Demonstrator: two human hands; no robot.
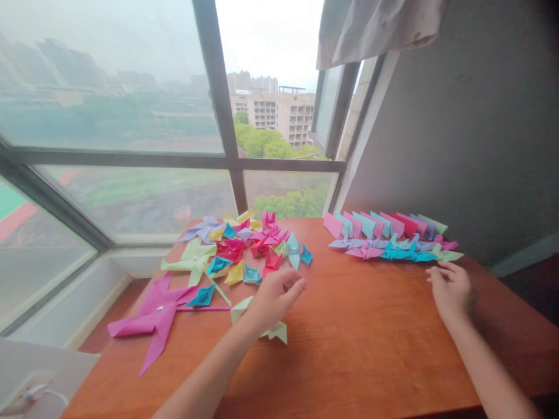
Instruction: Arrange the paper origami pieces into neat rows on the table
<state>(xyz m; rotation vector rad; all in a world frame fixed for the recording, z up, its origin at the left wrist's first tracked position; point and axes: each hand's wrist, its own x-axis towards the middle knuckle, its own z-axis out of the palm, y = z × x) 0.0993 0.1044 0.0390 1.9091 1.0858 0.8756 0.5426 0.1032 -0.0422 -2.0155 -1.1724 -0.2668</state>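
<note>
My left hand [277, 295] hovers over the middle-left of the table, loosely curled with its thumb apart from the fingers and nothing seen in it. Under its wrist is a pale green folded paper piece [277, 333], partly hidden by the forearm. My right hand [452, 288] is at the right, just in front of a light green paper crane [448, 254] at the row's end. Its fingers are loosely bent and apart, holding nothing I can see. That row also has turquoise paper cranes [413, 253] and a pink paper crane [364, 251].
Behind the cranes stands a line of folded coloured papers [386, 225]. Left on the wooden table [349, 355] lie a large magenta pinwheel [161, 308], a pale green pinwheel [192, 256] and many-coloured origami pieces [230, 249]. A window [279, 192] and grey wall [463, 139] border the table.
</note>
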